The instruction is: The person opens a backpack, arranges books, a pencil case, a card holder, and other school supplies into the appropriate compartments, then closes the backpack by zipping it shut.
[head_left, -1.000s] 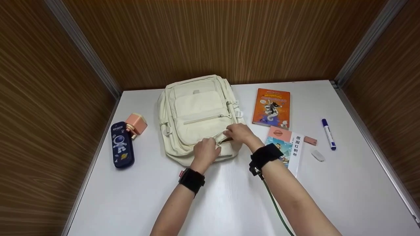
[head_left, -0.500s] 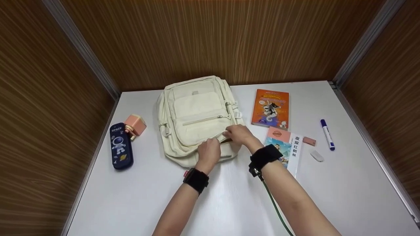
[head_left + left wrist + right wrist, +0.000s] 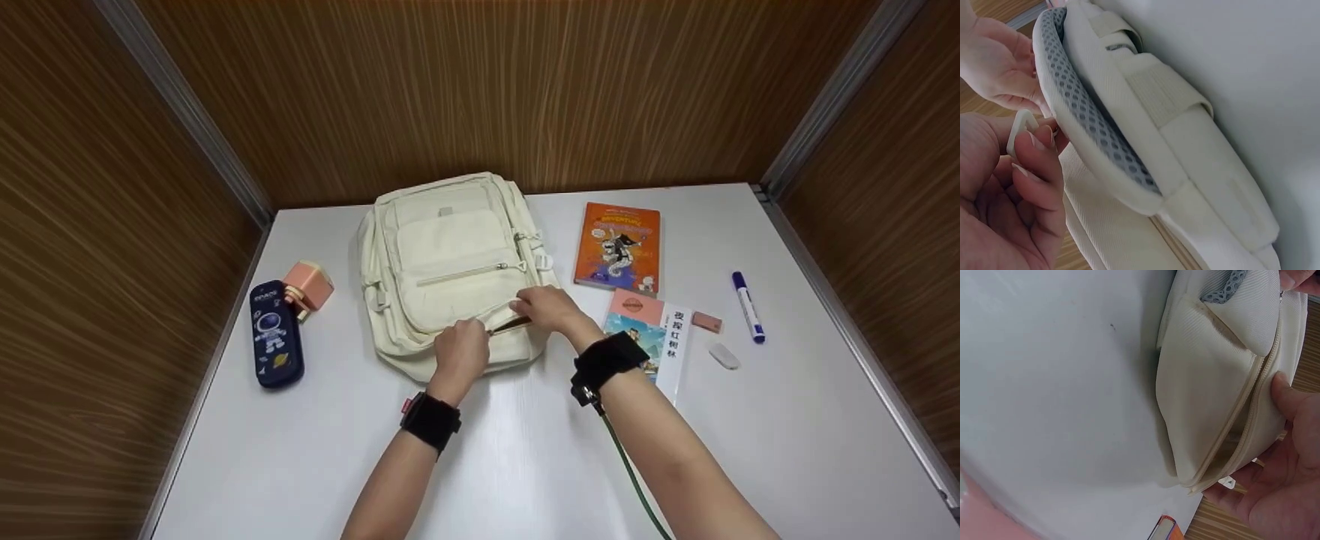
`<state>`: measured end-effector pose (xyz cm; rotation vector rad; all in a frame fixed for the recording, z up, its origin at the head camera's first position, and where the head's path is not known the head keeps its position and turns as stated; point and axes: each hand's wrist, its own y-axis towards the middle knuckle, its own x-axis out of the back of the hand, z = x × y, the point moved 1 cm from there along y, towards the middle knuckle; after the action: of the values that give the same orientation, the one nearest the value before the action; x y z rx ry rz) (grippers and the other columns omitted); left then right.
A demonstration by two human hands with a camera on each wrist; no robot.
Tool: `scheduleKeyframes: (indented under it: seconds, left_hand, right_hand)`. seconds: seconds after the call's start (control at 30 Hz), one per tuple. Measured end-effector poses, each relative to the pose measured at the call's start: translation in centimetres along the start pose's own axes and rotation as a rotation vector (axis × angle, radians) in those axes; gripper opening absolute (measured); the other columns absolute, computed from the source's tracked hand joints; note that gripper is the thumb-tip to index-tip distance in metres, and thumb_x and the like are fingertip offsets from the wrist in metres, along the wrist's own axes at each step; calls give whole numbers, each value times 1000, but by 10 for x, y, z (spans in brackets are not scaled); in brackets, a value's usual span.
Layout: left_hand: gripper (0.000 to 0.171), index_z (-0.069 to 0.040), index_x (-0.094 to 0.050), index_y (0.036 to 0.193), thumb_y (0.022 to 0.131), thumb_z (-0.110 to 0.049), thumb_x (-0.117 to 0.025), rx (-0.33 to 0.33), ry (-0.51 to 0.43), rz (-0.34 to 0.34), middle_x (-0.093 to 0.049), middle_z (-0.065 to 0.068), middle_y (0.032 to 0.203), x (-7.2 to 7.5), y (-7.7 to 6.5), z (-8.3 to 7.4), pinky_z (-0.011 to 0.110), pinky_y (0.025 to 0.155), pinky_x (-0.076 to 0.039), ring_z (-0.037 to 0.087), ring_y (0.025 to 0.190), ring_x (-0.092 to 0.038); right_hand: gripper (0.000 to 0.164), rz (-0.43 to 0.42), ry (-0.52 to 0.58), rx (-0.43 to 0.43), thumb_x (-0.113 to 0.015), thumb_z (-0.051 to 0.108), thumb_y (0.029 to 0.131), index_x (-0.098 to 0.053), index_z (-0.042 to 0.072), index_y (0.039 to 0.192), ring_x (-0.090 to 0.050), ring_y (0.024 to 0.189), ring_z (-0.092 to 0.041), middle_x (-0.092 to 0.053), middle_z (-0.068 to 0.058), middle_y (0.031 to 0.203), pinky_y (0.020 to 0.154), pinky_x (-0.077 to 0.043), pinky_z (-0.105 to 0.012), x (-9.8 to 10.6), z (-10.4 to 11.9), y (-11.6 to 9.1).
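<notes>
A cream backpack (image 3: 454,240) lies front side up on the white table. My left hand (image 3: 460,351) is at its lower front, pinching a pale zipper pull (image 3: 1022,132) between thumb and curled fingers. Just to the right, my right hand (image 3: 551,309) grips the fabric edge beside the zipper, thumb on top and fingers underneath in the right wrist view. Between the two hands a dark gap shows at the zipper (image 3: 1252,405), its toothed edges parted near the right hand. Grey mesh padding (image 3: 1089,112) shows on the bag's strap in the left wrist view.
On the left lie a navy space-print pencil case (image 3: 276,334) and a pink-and-cream block-shaped item (image 3: 310,285). To the right are an orange book (image 3: 619,247), a second book (image 3: 649,337) partly under the right forearm, a pink eraser (image 3: 707,322), a white eraser (image 3: 724,356) and a blue-capped marker (image 3: 748,307).
My left hand shifted slightly right, then back left along the zipper. The dark gap between the hands is now longer. My right hand keeps its grip in nearly the same place.
</notes>
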<state>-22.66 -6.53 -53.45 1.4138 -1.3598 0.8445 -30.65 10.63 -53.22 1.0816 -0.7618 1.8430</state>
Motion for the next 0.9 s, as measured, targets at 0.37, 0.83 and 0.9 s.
scheduleKeyframes:
  seconds: [0.37,0.83,0.9]
  left_hand:
    - [25,-8,-64,62,86,-12,-68,-9,-20,-1,-68,13,69,14,-11,24,44,47,-48,31,59,-65]
    - [32,-13,-60,54,85,-11,-71,38,-64,15,-59,2,57,30,-20,54,37,43,-38,16,47,-49]
    - [35,-14,-56,52,84,-10,-71,19,-65,9,-56,0,55,30,-20,55,36,43,-37,15,47,-46]
  right_hand:
    - [30,36,27,-7,-51,30,102,-60,8,85,-59,82,-32,-57,-6,75,78,-44,-49,1,-4,-3]
    - [36,92,100,-5,-50,30,103,-66,1,119,-60,109,-38,-67,-17,112,94,-43,-50,1,-11,-9]
    - [36,103,77,-31,-51,32,103,-68,4,117,-60,108,-37,-67,-16,113,91,-45,-51,2,-10,-9]
